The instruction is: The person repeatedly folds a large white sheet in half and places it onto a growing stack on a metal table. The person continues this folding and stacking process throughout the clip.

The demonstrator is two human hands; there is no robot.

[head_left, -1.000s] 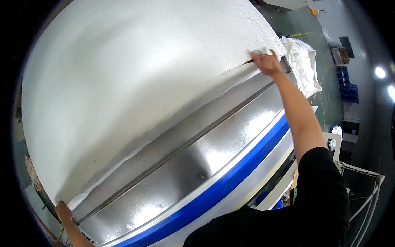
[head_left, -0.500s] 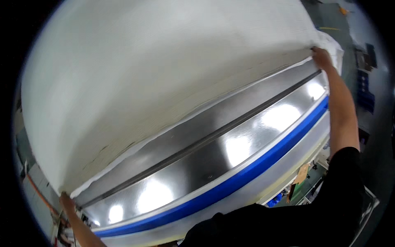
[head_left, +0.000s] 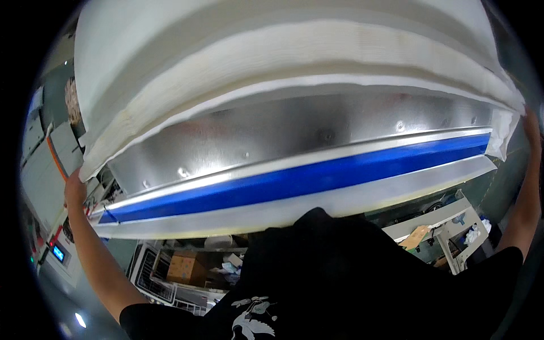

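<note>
Gripping white fabric sheet point(head_left: 294, 51) at both ends, left hand point(head_left: 75, 190), right hand point(head_left: 531, 126); now pulled lower over steel bench point(head_left: 294, 133).

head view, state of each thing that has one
white fabric sheet: spread over the table, near edge folded into a thick band
left hand: gripping the fabric's left corner
right hand: at the fabric's right corner, grip unclear
steel table: near strip bare, shiny

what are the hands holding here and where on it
Both hold the wide white fabric sheet by its near edge: the left hand at the left corner, the right hand at the right corner, though its fingers are barely visible.
</note>
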